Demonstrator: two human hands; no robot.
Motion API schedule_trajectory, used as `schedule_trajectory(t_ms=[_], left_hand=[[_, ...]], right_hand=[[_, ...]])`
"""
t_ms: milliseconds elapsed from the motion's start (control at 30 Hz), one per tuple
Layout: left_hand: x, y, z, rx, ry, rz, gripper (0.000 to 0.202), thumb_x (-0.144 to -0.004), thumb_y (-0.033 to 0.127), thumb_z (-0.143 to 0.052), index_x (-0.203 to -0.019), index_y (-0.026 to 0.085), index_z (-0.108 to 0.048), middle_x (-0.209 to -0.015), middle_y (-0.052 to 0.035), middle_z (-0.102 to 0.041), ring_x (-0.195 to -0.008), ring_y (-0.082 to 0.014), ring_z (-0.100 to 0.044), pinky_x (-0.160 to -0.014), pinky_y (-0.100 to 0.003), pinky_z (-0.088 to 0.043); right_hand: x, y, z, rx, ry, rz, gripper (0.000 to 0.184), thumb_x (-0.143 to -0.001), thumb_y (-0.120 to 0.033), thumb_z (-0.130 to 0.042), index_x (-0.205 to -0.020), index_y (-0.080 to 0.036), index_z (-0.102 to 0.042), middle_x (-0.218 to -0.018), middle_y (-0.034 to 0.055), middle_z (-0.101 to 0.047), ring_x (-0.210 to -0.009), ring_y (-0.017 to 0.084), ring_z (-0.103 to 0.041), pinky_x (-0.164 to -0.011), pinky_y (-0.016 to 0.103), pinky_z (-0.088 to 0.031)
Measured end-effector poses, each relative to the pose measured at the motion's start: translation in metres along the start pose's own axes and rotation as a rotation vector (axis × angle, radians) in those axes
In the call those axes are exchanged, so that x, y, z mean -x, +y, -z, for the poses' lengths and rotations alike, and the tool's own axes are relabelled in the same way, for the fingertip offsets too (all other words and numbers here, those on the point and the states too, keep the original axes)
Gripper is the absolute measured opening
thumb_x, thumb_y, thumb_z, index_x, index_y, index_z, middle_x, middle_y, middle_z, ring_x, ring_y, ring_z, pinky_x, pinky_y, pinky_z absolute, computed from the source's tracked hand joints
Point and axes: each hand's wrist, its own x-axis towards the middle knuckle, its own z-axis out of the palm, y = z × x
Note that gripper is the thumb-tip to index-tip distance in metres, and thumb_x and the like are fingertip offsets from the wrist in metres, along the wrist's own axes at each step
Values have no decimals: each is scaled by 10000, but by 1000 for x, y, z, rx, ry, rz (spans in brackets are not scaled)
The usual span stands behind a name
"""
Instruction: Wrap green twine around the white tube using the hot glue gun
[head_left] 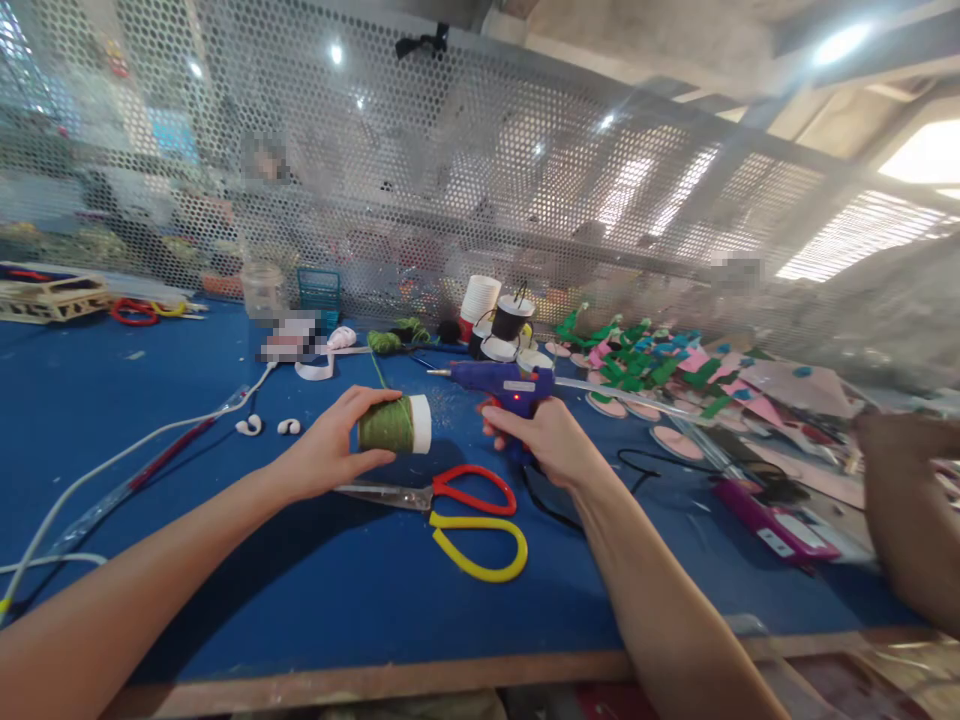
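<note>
My left hand (330, 448) is closed round a small white cup wrapped in green yarn (395, 424), held on its side above the blue table (225, 590). A green strand runs from it back to a green yarn ball (384, 342). My right hand (541, 437) grips the handle of a blue glue gun (501, 380), whose nozzle points left, just right of the cup. Red-and-yellow-handled scissors (457, 510) lie on the table below both hands.
Black and white cups (501, 320) stand behind the gun. Green and pink felt pieces (660, 375) cover the right side. Another person's arm (911, 500) reaches in at the right edge by a purple box (772, 520). A white cable (112, 465) crosses the left. A perforated metal screen (465, 180) backs the table.
</note>
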Motion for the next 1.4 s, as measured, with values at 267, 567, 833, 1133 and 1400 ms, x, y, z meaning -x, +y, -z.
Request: schedule_trajectory(t_ms=[267, 567, 833, 1133, 1400], left_hand=[[0, -8, 2, -33, 6, -41, 480, -782, 260, -591, -1217, 198, -397, -1126, -85, -495, -1056, -219, -491, -922, -390, -407], [-2, -5, 4, -70, 0, 43, 481, -766, 296, -597, -1200, 185, -424, -1140, -92, -510, -1066, -234, -499, -927, -403, -405], [-1, -4, 3, -74, -14, 54, 470, -774, 301, -588, -1202, 194, -423, -1107, -83, -514, -1032, -228, -510, -901, -396, -421], [0, -7, 3, -85, -12, -5, 459, -788, 263, -579, -1207, 202, -401, -1107, -80, -486, -1050, -225, -492, -925, -403, -407], [0, -8, 2, -75, -6, -90, 442, -796, 205, -561, -1205, 222, -393, -1132, -84, -436, -1083, -227, -461, -940, -408, -406]], right_hand=[[27, -9, -6, 292, -2, 108, 215, -684, -361, -606, -634, -152, -611, -442, -4, -560, -400, 125, -501, -416, 246, -419], [30, -2, -7, 508, 17, 321, 186, -719, -315, -549, -757, -168, -656, -704, 27, -681, -667, 201, -621, -639, 308, -491], [28, -1, -7, 575, 6, 315, 187, -727, -317, -525, -710, -166, -633, -660, 38, -670, -637, 203, -614, -619, 302, -484], [30, -5, -7, 613, 8, 330, 188, -711, -316, -516, -605, -178, -589, -570, 15, -619, -547, 162, -555, -550, 265, -445], [27, -4, -8, 568, 25, 330, 195, -721, -334, -507, -620, -181, -575, -558, 8, -591, -541, 161, -534, -536, 267, -431]])
